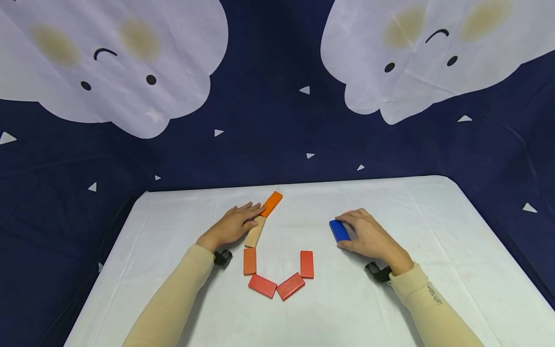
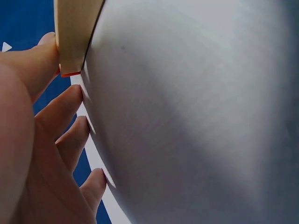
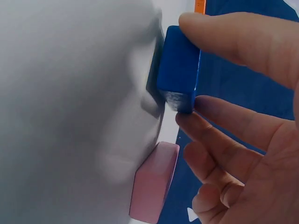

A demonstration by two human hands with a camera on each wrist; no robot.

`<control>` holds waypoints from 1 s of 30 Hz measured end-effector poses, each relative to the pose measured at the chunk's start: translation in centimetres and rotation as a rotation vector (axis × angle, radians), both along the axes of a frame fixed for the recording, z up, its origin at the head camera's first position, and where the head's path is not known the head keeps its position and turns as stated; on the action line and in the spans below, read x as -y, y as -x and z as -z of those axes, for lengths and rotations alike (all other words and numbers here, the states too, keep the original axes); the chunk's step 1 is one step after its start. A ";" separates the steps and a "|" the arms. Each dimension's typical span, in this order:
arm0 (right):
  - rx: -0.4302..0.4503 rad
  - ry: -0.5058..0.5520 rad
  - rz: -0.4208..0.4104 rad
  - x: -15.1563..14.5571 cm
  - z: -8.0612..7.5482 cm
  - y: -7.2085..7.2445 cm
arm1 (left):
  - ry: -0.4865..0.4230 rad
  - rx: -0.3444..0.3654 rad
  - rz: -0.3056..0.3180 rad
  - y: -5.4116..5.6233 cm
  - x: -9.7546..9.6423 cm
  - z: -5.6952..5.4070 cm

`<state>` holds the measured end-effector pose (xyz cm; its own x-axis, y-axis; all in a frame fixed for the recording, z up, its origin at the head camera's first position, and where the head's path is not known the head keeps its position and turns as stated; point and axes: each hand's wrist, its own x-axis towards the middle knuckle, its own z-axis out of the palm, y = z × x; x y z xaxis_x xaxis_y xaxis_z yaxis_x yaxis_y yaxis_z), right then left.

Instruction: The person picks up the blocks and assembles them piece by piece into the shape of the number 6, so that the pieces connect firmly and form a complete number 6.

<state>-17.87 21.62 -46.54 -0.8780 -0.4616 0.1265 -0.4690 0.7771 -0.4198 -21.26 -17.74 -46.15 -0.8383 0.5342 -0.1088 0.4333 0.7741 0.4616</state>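
Observation:
My right hand pinches a blue block between thumb and fingers. In the right wrist view, the blue block seems slightly off the white cloth. A pink block lies beside the fingers there; the hand mostly hides it from the head view. My left hand lies with fingers extended by the joint of an orange block and a plain wooden block. Its thumb touches the plain block in the left wrist view, and the other fingertips reach down near the cloth.
Below the plain block a brown-orange block continues a curved row. Red blocks follow: one at lower left, one at lower right, and one upright on the right. A white cloth covers the table; a dark patterned curtain hangs behind.

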 end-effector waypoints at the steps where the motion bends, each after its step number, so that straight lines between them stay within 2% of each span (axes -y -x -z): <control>1: 0.003 0.004 -0.004 0.1 0.0 0.0 | -0.001 -0.001 0.000 0.0 0.0 0.0; 16: 0.022 0.053 -0.064 1.1 -0.6 0.2 | 0.002 -0.002 0.002 0.0 -0.1 -0.2; 30: 0.039 0.075 -0.094 2.4 -1.2 0.5 | -0.002 -0.006 0.001 0.0 0.0 0.2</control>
